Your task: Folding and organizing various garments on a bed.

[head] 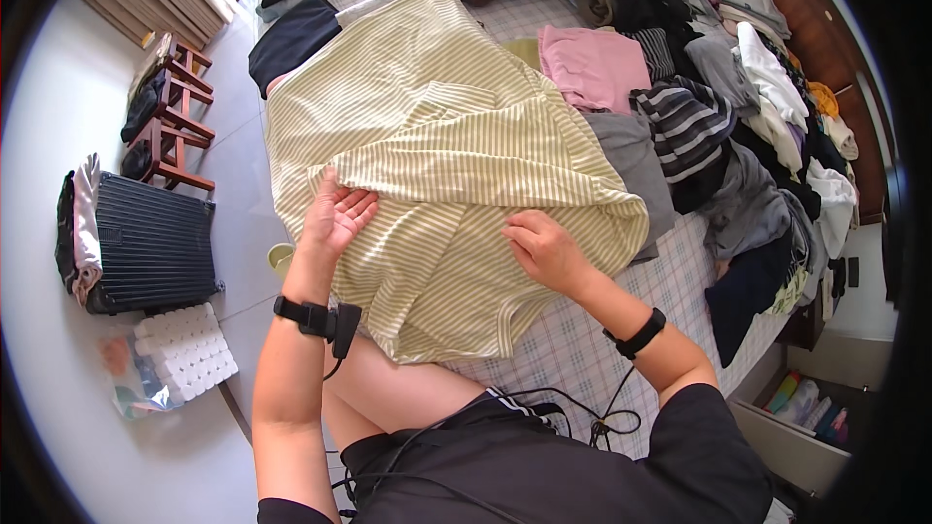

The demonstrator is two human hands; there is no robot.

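Observation:
A yellow-and-white striped long-sleeved shirt (480,138) lies spread before me on the bed, reaching over the edge near my thigh. One of its sleeves is laid across the body in a long fold. My left hand (338,218) rests palm up at the left end of that fold, its thumb against the striped cloth and its fingers extended. Over the lower right part of the shirt is my right hand (542,247), back upward, fingers curled close to the cloth. Whether they pinch any fabric is hidden.
Folded dark clothes (295,40) lie at the bed's far left. A pink garment (593,69) and a large heap of mixed clothes (757,124) cover the right side. Wooden stools (178,113) and a dark suitcase (156,240) stand at left. A black cable (601,426) crosses my lap.

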